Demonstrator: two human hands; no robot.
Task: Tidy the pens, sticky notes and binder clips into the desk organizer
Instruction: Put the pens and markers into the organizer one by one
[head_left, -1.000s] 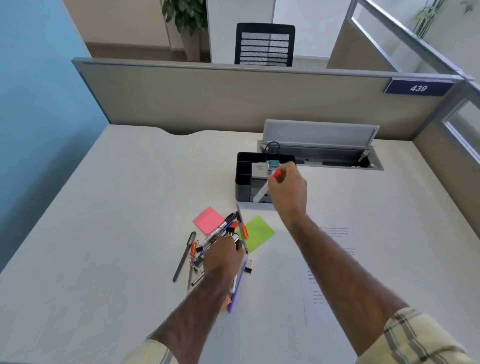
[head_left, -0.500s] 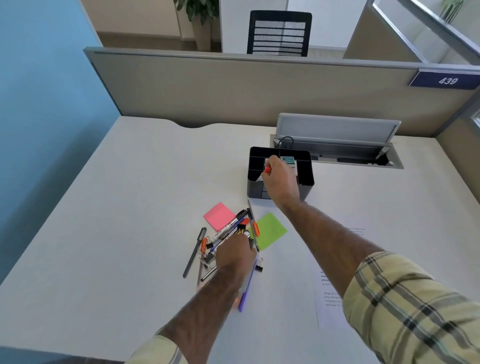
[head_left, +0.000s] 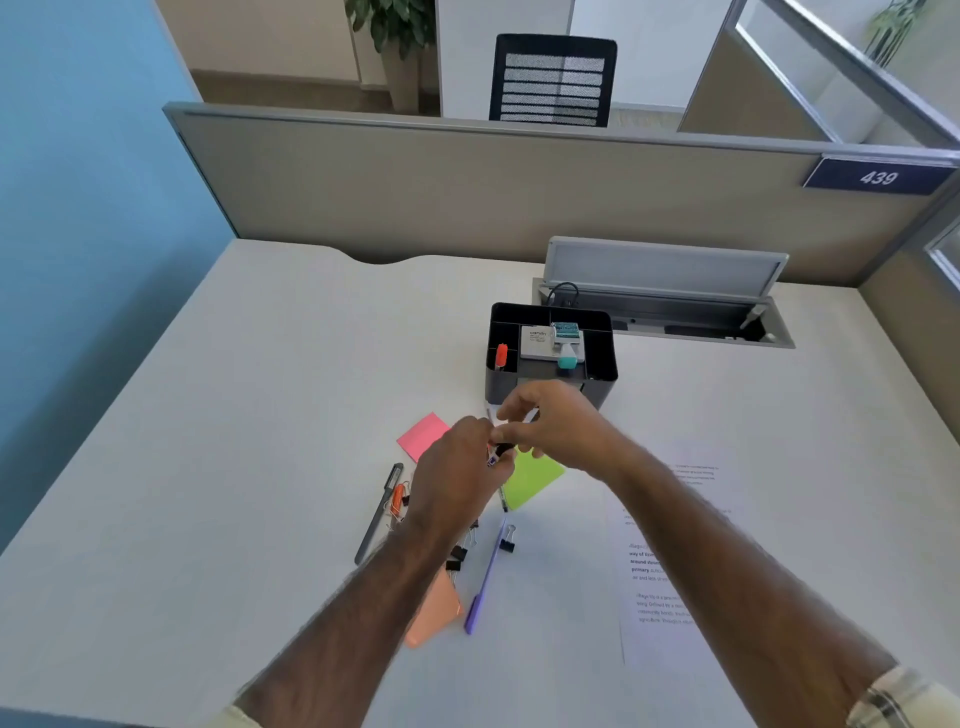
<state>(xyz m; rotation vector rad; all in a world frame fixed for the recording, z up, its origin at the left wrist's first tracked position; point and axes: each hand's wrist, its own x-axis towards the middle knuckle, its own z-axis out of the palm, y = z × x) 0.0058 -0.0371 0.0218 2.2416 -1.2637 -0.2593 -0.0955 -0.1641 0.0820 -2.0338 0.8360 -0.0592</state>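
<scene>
The left hand curls round a pen above the worktop. The right hand, fingers half-bent, meets the pen's black end; whether it grips is unclear.

Pale bench with open cable hatch sunk in at the back, lid propped up. Behind hatch, grey partition; up to its right, plate "439". Farther behind, black mesh chair and plant. Nearer than hatch, printed sheet lying flat.
</scene>
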